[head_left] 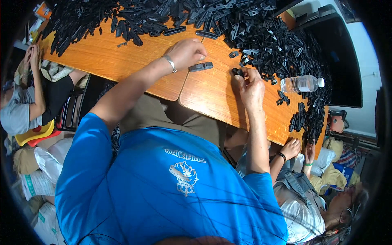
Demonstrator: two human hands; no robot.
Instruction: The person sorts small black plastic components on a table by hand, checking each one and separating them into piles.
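My left hand [187,54], with a silver bracelet at its wrist, is over the wooden table [134,61]. Its fingers curl in, and whatever they may hold is hidden. Just below these fingertips lies a long black plastic part [201,66] on the tabletop. To the right, my right hand [250,86] pinches a small black plastic piece [237,72] between thumb and fingers, close above the wood. A few small black pieces [233,54] lie loose beyond it.
Heaps of black plastic parts [281,45] cover the table's far and right sides. A clear bottle [300,84] lies on its side at the right. One person [32,98] sits at the left; other people's hands [291,149] rest at the right edge. A dark screen [335,61] stands behind.
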